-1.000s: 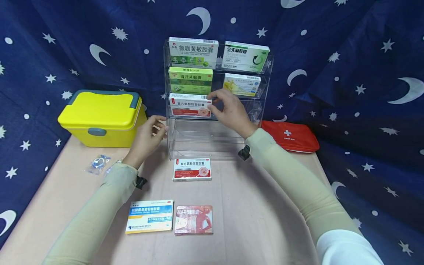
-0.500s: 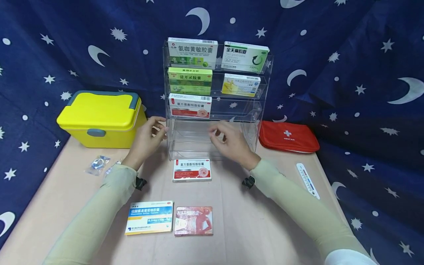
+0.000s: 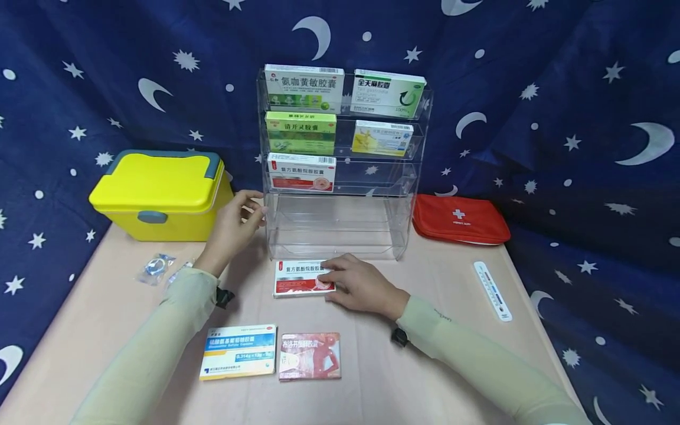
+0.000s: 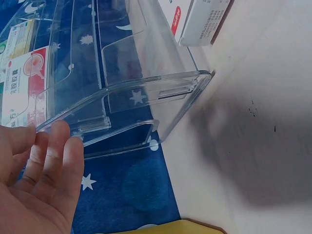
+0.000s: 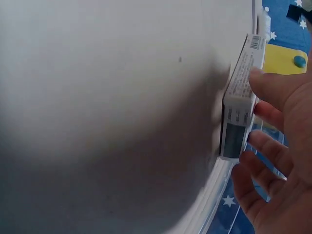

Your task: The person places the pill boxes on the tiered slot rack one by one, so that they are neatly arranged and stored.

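A clear plastic display rack (image 3: 340,227) stands at the back, with medicine boxes in its upper tiers. My left hand (image 3: 237,227) pinches the rack's left side edge between thumb and index finger; in the left wrist view the other fingers (image 4: 51,161) are loosely bent. In front of the rack lies a red-and-white medicine box (image 3: 297,278) flat on the table. My right hand (image 3: 363,286) grips its right end, fingertips over the top face and thumb at the near edge. From the right wrist view, the thumb (image 5: 273,85) lies against the box's long narrow side.
A blue-and-white box (image 3: 239,352) and a pink box (image 3: 310,356) lie nearer me. At left stand a yellow case (image 3: 156,189) and small plastic packets (image 3: 156,267). A red first-aid pouch (image 3: 459,218) and a white thermometer (image 3: 492,291) lie at right.
My right hand has left the red-and-white box in the rack's third tier and come down to the matching box on the table. My left hand stays at the rack's edge.
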The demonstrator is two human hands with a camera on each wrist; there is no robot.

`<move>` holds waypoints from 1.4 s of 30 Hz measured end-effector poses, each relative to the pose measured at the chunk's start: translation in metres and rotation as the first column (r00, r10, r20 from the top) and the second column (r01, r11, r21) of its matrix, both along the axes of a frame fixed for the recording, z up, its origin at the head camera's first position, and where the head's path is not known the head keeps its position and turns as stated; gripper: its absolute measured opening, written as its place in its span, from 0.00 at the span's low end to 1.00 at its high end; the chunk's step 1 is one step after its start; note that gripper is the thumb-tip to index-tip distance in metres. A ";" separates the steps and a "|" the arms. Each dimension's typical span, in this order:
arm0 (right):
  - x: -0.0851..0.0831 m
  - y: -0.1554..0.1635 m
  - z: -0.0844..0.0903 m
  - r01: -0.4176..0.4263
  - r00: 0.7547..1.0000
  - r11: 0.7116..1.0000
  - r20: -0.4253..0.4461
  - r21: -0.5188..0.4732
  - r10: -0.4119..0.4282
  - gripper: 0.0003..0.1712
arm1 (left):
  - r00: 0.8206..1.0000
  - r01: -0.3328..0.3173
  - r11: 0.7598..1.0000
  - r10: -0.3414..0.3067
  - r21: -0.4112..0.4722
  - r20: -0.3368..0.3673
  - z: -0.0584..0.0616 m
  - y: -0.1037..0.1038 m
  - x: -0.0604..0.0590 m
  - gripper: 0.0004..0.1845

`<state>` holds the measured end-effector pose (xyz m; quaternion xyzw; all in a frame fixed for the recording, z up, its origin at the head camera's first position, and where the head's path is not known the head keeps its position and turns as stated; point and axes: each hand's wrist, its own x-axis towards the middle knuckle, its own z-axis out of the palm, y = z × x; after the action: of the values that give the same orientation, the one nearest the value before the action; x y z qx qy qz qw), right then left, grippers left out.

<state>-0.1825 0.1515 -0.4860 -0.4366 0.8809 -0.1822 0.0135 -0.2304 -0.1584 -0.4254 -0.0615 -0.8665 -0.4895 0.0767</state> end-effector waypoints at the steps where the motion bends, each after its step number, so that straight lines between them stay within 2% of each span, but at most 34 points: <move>1: 0.002 0.000 0.000 -0.005 1.000 1.000 0.006 -0.010 0.005 0.21 | 1.000 0.000 1.000 0.000 0.002 -0.002 0.000 -0.001 0.000 0.18; 4: 0.007 0.000 -0.002 0.016 0.999 0.998 0.032 -0.055 -0.014 0.19 | 1.000 0.001 1.000 -0.001 0.000 -0.004 -0.001 -0.001 0.001 0.18; 6: 0.008 0.000 -0.004 0.081 0.995 0.990 0.074 -0.116 -0.072 0.18 | 1.000 0.003 1.000 -0.003 -0.006 -0.004 -0.001 -0.001 0.001 0.18; 8: 0.008 0.000 -0.007 0.172 0.981 0.967 0.126 -0.187 -0.150 0.19 | 1.000 0.002 1.000 -0.002 -0.004 -0.008 -0.001 -0.001 0.001 0.18; 10: 0.007 0.000 -0.009 0.265 0.957 0.931 0.187 -0.251 -0.222 0.20 | 1.000 0.001 1.000 -0.002 -0.005 -0.014 -0.001 0.000 0.001 0.18; 12: 0.005 -0.001 -0.011 0.326 0.937 0.906 0.220 -0.271 -0.272 0.22 | 1.000 0.000 1.000 0.000 -0.004 -0.020 -0.001 0.000 0.001 0.17; 14: 0.004 -0.001 -0.012 0.354 0.924 0.899 0.241 -0.257 -0.295 0.25 | 1.000 -0.001 1.000 0.000 -0.006 -0.023 -0.002 0.000 0.001 0.17; 19: 0.001 -0.002 -0.016 0.368 0.912 0.909 0.263 -0.194 -0.313 0.29 | 1.000 -0.004 1.000 0.003 -0.015 -0.027 -0.002 0.000 0.002 0.17; 26: -0.001 -0.003 -0.017 0.360 0.912 0.920 0.268 -0.154 -0.312 0.27 | 0.999 -0.007 1.000 0.007 -0.020 -0.032 -0.001 0.001 0.001 0.17; 31: 0.000 -0.002 -0.016 0.358 0.917 0.915 0.255 -0.188 -0.306 0.27 | 0.999 -0.008 1.000 0.008 -0.019 -0.034 -0.001 0.001 0.001 0.16; 42: 0.002 0.002 -0.014 0.361 0.930 0.873 0.199 -0.328 -0.310 0.24 | 0.999 0.006 1.000 -0.006 0.000 -0.048 -0.001 -0.001 0.002 0.17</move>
<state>-0.1808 0.1540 -0.4996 -0.2579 0.8918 -0.3699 -0.0366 -0.2283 -0.1591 -0.4264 -0.0758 -0.8641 -0.4882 0.0960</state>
